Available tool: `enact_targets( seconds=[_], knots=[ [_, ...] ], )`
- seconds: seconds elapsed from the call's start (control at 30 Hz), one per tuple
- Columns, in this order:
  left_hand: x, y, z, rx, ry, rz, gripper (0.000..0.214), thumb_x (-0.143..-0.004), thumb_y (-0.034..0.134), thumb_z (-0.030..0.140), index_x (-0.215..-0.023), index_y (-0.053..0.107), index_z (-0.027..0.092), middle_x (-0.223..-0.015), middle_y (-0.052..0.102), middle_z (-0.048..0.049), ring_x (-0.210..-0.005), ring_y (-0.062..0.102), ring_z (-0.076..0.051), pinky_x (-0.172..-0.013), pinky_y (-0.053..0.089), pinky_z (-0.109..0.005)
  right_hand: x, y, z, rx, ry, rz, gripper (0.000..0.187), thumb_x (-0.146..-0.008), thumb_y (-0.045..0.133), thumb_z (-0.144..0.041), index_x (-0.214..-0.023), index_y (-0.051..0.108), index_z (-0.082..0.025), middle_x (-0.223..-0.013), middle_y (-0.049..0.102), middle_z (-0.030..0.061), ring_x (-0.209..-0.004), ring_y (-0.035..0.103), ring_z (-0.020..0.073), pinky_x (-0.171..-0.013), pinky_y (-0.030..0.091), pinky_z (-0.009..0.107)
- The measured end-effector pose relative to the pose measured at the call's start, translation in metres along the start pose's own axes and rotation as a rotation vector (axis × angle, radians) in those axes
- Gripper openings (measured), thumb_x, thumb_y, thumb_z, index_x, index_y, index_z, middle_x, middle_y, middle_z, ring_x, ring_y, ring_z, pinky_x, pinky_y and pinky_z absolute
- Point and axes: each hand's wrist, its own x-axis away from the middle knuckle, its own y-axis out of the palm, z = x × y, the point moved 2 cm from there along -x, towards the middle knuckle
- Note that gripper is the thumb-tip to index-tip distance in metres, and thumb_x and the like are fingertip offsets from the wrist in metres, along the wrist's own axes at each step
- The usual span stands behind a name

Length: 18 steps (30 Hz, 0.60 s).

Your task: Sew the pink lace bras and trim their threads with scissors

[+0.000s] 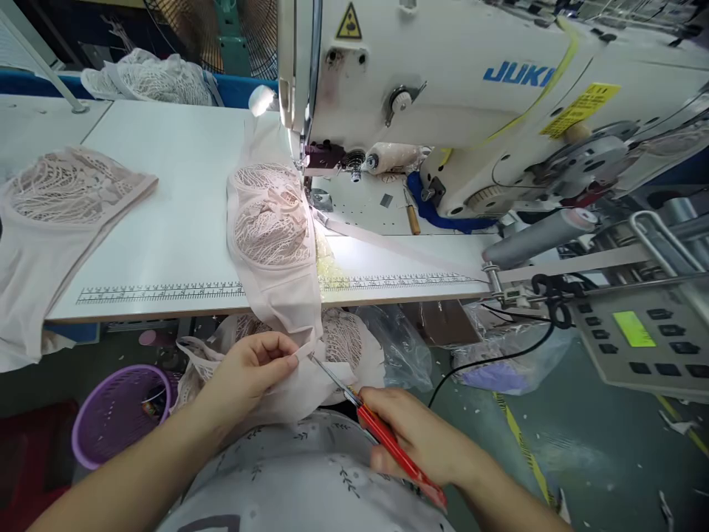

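Observation:
A pale pink lace garment (274, 244) hangs from the sewing machine's needle area over the table's front edge down to my lap. My left hand (252, 373) pinches its lower edge below the table. My right hand (418, 440) is closed round red-handled scissors (382, 432), whose metal tips touch the fabric right beside my left fingers. A pink strap (399, 247) runs from the garment to the right across the table.
A white JUKI sewing machine (470, 81) fills the top right, with a control panel (642, 336) at the right. Another pink lace piece (49, 222) lies at the table's left. A purple basket (119, 410) stands on the floor at lower left. More lace lies at the back (149, 77).

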Motion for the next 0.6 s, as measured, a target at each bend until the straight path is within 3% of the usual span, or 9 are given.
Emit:
enact_targets(
  seconds=[0.37, 0.5, 0.6],
  knots=[
    [0.003, 0.007, 0.003, 0.011, -0.015, 0.027, 0.017, -0.059, 0.072, 0.026, -0.061, 0.060, 0.014, -0.054, 0.054, 0.0033, -0.046, 0.041, -0.006, -0.044, 0.029, -0.017, -0.014, 0.003, -0.009, -0.071, 0.047, -0.006, 0.046, -0.072, 0.060, -0.058, -0.069, 0.033, -0.022, -0.064, 0.043, -0.0051, -0.055, 0.033, 0.0101, -0.052, 0.028, 0.022],
    [0.004, 0.006, 0.004, -0.015, -0.017, 0.021, 0.016, -0.060, 0.070, 0.026, -0.061, 0.060, 0.015, -0.053, 0.053, 0.0038, -0.045, 0.040, -0.005, -0.043, 0.028, -0.017, -0.016, 0.012, -0.008, -0.104, 0.120, 0.015, 0.038, -0.076, 0.058, -0.049, -0.067, 0.032, -0.022, -0.062, 0.042, -0.0048, -0.052, 0.035, 0.0099, -0.049, 0.028, 0.022],
    [0.004, 0.006, 0.006, -0.051, 0.005, 0.009, 0.015, -0.061, 0.069, 0.027, -0.062, 0.060, 0.015, -0.054, 0.054, 0.0030, -0.047, 0.041, -0.006, -0.044, 0.029, -0.018, -0.017, 0.018, -0.003, -0.151, 0.105, 0.087, 0.041, -0.080, 0.051, -0.054, -0.064, 0.030, -0.023, -0.058, 0.037, -0.0057, -0.049, 0.032, 0.0090, -0.046, 0.027, 0.022]
  ],
)
